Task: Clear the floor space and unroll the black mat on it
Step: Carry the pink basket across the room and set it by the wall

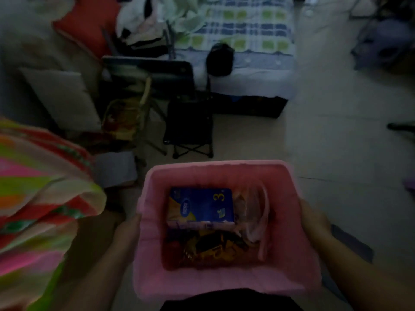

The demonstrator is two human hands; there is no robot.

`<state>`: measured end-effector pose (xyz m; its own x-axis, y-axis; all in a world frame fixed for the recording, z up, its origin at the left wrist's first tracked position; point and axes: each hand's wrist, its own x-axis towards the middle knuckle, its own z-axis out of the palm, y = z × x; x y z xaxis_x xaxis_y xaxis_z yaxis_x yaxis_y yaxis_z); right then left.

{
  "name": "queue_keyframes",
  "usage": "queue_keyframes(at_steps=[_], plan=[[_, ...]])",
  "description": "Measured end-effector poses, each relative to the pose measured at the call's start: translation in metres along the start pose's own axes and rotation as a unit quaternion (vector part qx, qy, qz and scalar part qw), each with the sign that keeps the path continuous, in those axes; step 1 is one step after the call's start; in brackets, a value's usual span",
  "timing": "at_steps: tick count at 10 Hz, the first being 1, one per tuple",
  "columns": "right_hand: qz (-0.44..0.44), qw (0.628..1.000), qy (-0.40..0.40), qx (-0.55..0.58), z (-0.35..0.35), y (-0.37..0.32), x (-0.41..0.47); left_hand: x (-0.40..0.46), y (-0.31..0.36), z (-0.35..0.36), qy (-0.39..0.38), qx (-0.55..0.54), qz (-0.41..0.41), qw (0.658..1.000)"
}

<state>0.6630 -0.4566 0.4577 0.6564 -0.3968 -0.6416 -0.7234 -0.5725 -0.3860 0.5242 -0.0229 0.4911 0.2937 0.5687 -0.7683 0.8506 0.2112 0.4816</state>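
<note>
I hold a pink plastic bin in front of my body, above the floor. My left hand grips its left wall and my right hand grips its right wall. Inside lie a blue box marked 3, a coil of pale tubing and some dark and yellow items. The view is dim and blurred. A dark roll-shaped thing rests on the edge of the bed; I cannot tell whether it is the black mat.
A bed with a checked cover stands ahead. A black folding stool, a dark chair, a grey cushion and a bright striped cloth crowd the left. Pale tiled floor stretches to the right.
</note>
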Motion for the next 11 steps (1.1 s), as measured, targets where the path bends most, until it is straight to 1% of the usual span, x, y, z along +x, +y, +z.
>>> queue_keyframes(at_steps=[1,2,3,5,6,7,8,9,10,11], plan=[[0.021,1.0,0.018,0.007,-0.04,0.007,0.031,-0.009,0.064,0.059,-0.032,0.049,0.045,0.997],[0.074,0.994,0.061,0.046,-0.073,0.015,0.047,-0.01,0.101,0.1,-0.069,0.061,0.083,0.992],[0.112,0.987,0.098,0.055,-0.099,0.019,0.056,-0.005,0.134,0.138,-0.092,0.069,0.099,0.988],[0.165,0.967,0.152,0.116,-0.114,0.016,0.076,0.031,0.192,0.203,-0.146,0.118,0.097,0.977],[0.194,0.954,0.188,0.128,-0.113,0.005,0.089,0.056,0.23,0.226,-0.179,0.155,0.092,0.967],[0.205,0.946,0.211,0.139,-0.113,-0.017,0.1,0.074,0.273,0.246,-0.196,0.169,0.088,0.962],[0.227,0.935,0.22,0.162,-0.118,-0.04,0.115,0.088,0.315,0.269,-0.206,0.164,0.086,0.961],[0.232,0.933,0.207,0.181,-0.126,-0.059,0.131,0.09,0.356,0.299,-0.209,0.163,0.085,0.961],[0.239,0.923,0.215,0.209,-0.141,-0.069,0.153,0.089,0.391,0.338,-0.215,0.174,0.084,0.957],[0.266,0.902,0.24,0.242,-0.157,-0.064,0.179,0.08,0.422,0.386,-0.217,0.19,0.095,0.953]])
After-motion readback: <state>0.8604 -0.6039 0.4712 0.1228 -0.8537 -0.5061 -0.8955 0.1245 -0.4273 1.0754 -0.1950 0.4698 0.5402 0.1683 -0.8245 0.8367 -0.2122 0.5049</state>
